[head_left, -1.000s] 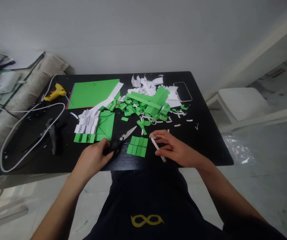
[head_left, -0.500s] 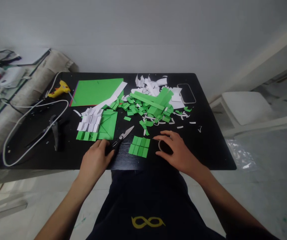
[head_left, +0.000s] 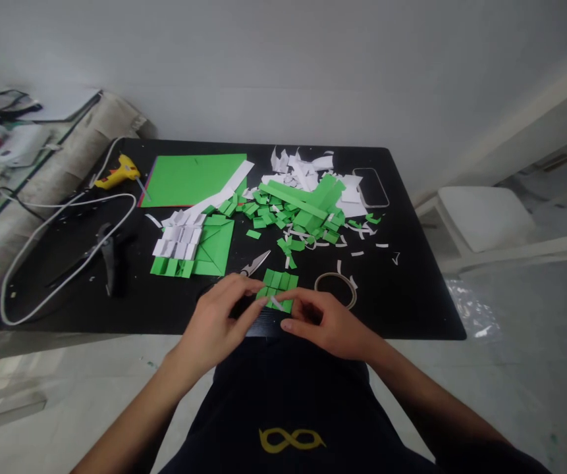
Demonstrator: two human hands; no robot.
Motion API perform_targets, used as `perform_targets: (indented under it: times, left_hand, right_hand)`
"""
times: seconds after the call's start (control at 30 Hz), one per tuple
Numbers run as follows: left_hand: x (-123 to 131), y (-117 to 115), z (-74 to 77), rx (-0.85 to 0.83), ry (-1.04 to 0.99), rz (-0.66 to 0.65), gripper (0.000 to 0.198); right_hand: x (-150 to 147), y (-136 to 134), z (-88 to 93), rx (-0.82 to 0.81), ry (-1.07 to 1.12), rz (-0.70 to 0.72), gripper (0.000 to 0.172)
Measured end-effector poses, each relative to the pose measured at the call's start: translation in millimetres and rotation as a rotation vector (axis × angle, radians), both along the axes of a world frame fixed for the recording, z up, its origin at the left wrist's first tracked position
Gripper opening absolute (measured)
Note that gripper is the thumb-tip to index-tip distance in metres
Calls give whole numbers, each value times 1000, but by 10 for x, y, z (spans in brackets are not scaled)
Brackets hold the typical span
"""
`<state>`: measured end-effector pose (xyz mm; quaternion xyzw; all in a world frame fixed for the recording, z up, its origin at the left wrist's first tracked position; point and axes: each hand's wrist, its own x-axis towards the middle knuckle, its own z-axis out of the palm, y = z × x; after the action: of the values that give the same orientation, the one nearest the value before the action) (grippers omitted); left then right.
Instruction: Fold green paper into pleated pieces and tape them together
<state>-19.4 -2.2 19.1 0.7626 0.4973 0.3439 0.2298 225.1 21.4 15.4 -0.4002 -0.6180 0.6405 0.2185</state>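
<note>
My left hand [head_left: 226,311] reaches in over the small green panel of folded paper pieces [head_left: 281,280], thumb and index finger apart at its left edge. From the other side comes my right hand [head_left: 325,324], its index fingertip on the panel and its thumb held apart below. A short whitish strip [head_left: 276,303] lies slanted on the panel between the fingertips; neither hand clearly grips it. Behind my left hand are the scissors [head_left: 256,263], blades showing, handles mostly covered. A thin tape roll [head_left: 353,293] rests flat beyond my right hand.
Green and white paper scraps [head_left: 307,204] are heaped at the back. On the left are a white-and-green folded piece [head_left: 179,238], green sheets [head_left: 197,178], a yellow glue gun [head_left: 121,172], a looping white cable [head_left: 2,289] and a black-handled tool [head_left: 108,260].
My left hand has left the scissors and moved right to the green panel. My right hand has let go of the tape roll and moved left. The whitish strip now shows on the panel.
</note>
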Motion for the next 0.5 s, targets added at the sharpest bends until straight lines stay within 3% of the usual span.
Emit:
perform_targets:
  times: [0.07,0.3,0.4,0.5]
  left_hand:
    - [72,21,18,-1,-28,-63,5]
    - [39,30,7,-48,46,-201,10]
    - [-8,-2,35,-26,77,-204,9]
    - [-56,-43,49,-16,31,-187,8]
  right_hand:
    - [-9,-6,10,13,-17,21,33]
    - [-8,-6,-7,3,-55,29,31]
    - [-56,-1,-48,45,-105,-94,36]
    - [-122,-10,-132,221,-217,-230,44]
